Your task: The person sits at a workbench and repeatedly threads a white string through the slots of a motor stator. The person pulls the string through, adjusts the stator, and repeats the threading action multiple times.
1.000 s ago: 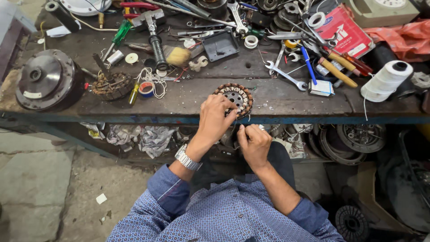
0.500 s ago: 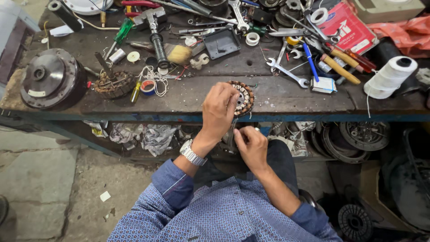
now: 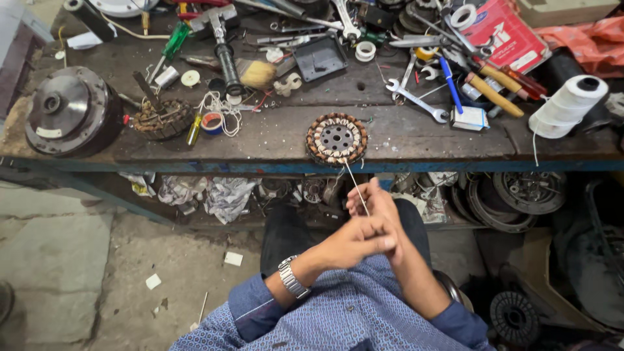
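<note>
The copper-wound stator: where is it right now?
In the head view, the stator lies flat at the workbench's front edge, centre, beyond both hands, right of the tape roll.

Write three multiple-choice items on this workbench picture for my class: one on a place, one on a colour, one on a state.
1. Where does the round wound stator lie?
A. at the near edge of the bench
B. on the floor
C. in the person's lap

2. What colour is the big spool of thread?
A. black
B. white
C. green

3. How do the left hand and right hand stand?
A. both flat on the bench
B. close together, off the bench, on a thin thread
C. far apart

Answers: 1 A, it sits by the bench front edge; 2 B, the spool is white; 3 B, the thread runs from the stator to the hands.
</note>
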